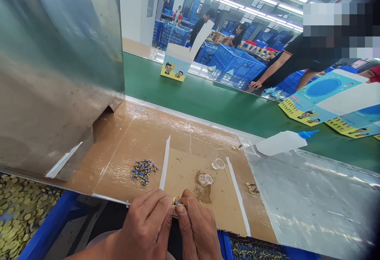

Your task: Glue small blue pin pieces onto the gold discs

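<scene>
My left hand (145, 224) and my right hand (196, 228) meet at the fingertips at the near edge of a brown cardboard work surface (118, 153). Both pinch a tiny blue-and-gold part (177, 203), its exact shape too small to tell. To the left lies a small heap of similar blue-and-gold parts (143, 171). Two clear plastic pieces (205, 179) sit on a brown smear (202, 193) just above my right hand. A second clear piece (218, 163) lies farther back. A few gold parts (251, 188) lie to the right.
A bin of gold discs (20, 216) with a blue rim lies low at left, beside a large metal panel (56, 73). Beyond the cardboard are a green conveyor belt (190, 93), a white bottle (280, 142), printed box blanks (326, 101) and a co-worker's hand (255, 84).
</scene>
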A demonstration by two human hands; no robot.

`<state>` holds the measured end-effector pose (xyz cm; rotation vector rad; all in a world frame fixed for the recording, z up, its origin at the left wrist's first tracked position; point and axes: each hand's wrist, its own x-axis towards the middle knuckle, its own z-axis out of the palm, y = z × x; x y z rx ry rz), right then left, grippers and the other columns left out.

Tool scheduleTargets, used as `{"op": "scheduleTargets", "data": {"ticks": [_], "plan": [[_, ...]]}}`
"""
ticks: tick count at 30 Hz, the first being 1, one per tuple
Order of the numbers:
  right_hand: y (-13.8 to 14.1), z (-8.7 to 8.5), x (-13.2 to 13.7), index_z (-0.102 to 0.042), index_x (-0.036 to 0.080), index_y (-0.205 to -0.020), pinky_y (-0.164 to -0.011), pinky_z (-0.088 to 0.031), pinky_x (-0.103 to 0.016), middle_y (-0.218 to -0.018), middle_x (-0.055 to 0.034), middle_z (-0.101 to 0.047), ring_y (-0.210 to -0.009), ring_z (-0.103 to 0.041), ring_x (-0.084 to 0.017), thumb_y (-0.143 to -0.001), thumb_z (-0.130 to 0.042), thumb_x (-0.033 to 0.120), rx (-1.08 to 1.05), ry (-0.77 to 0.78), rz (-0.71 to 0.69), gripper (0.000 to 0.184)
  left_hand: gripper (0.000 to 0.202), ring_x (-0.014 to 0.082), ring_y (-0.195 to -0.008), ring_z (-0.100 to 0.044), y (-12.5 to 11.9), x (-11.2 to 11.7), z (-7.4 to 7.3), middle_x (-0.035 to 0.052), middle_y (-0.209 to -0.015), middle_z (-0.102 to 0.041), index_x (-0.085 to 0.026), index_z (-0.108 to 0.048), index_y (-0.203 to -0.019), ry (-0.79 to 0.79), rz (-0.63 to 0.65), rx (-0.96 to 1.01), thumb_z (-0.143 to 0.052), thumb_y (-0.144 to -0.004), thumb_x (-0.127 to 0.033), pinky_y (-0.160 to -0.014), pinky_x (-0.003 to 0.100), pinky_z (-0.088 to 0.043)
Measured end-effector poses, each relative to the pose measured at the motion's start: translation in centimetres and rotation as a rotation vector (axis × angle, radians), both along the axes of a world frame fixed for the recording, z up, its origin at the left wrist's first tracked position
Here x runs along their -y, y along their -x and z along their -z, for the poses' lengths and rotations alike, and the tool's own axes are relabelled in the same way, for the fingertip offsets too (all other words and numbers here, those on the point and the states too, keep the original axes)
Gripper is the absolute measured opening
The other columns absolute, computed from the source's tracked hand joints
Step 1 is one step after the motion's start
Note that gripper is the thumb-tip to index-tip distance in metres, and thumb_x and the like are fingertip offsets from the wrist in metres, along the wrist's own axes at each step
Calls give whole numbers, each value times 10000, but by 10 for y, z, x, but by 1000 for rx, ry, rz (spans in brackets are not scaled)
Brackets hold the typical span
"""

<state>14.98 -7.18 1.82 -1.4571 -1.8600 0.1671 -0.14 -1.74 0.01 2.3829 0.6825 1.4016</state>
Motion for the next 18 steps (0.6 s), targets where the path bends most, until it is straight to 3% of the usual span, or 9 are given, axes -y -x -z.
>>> {"op": "scheduleTargets", "data": {"ticks": [4, 12, 18], "plan": [[-1, 2, 0, -526, 253, -922, -541, -458, -307, -747, -5, -583, -601, -617, -174, -1101, -375, 169, 1, -19, -14, 249, 208, 217, -660, -570, -1, 0, 0, 81, -746, -667, -134, -611, -973, 13, 8, 22, -484, -933, 26, -629, 334, -501], [-1, -5, 2, -548, 258, -939, -547, -460, -316, -747, -13, -590, -589, -594, -179, -1127, -339, 197, 4, 9, -4, 287, 227, 216, -691, -559, -1, 0, 0, 91, -770, -675, -141, -611, -937, 31, 33, 30, -509, -900, 58, -654, 333, -482], [-6, -16, 4, -593, 270, -850, -665, -497, -321, -768, -28, -626, -681, -607, -214, -1145, -376, 382, -172, 196, 50, 383, 183, 187, -690, -586, 2, -5, -8, 45, -782, -646, -186, -563, -954, 136, 60, 9, -473, -987, -30, -650, 300, -459]]}}
